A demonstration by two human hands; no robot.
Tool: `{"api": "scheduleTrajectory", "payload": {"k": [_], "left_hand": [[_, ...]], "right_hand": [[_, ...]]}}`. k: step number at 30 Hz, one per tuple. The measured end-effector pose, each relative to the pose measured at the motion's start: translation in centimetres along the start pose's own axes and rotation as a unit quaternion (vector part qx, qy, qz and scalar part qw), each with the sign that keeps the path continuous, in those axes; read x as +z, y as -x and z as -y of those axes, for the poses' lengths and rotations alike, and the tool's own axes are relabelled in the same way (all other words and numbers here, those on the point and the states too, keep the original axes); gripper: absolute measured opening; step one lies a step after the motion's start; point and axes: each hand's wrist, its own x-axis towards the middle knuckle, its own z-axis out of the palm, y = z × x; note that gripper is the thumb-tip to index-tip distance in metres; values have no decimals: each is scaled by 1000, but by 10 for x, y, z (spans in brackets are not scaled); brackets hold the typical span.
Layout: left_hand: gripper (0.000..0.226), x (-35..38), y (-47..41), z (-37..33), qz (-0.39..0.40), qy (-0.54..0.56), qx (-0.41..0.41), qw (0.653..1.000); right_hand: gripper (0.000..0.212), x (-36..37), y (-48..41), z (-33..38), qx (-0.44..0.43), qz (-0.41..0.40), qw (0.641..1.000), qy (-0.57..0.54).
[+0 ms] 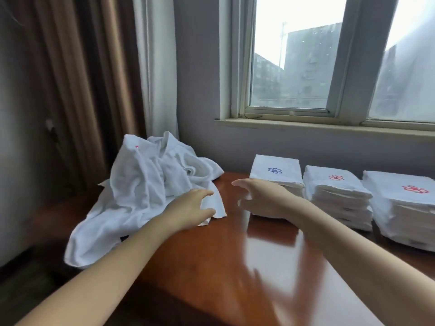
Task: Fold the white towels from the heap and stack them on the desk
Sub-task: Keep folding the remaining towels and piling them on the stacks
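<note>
Heap [146, 184] of rumpled cloth sits beside crisp square stacks [336, 196].

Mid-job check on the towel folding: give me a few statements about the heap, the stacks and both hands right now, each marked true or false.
1. Three stacks of folded towels stand on the desk. True: left stack, middle stack, right stack.
2. The heap lies at the desk's left end, by the curtain. True.
3. The left stack has a red emblem on top. False: its emblem is blue; the other two stacks show red ones.
4. The right hand carries a folded towel. False: it is open and holds nothing.
5. The left hand is at a corner of the heap. True.
</note>
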Motion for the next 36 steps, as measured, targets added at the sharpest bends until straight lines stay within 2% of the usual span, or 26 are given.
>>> {"api": "scheduleTrajectory", "payload": {"k": [9, 15, 17, 24, 28, 30, 33, 34, 36], "left_hand": [[60, -43, 36, 120, -50, -11, -123, 991], [61, -66, 28, 178, -79, 16, -195, 978], [69, -69, 21, 194, -81, 19, -211, 974], [81, -67, -20, 228, -114, 100, -207, 966], [83, -55, -37, 239, -133, 119, -199, 964], [82, -48, -43, 240, -144, 155, -192, 958], [77, -43, -45, 236, -166, 203, -183, 948], [72, -45, -45, 232, -184, 241, -174, 937], [64, -54, -44, 221, -236, 344, -163, 894]], "right_hand": [[59, 38, -79, 101, -89, 19, 995, -29], [59, 61, -144, 146, -110, 22, 993, -49], [60, 70, -167, 157, -115, 13, 992, -54], [57, 96, -247, 178, -92, -14, 980, -174], [75, 107, -274, 181, -50, -24, 956, -287], [78, 112, -278, 182, -31, -17, 951, -307], [53, 113, -277, 182, -44, -40, 945, -322], [43, 111, -273, 183, -53, -35, 933, -354], [29, 102, -258, 185, -77, 5, 897, -435]]}}
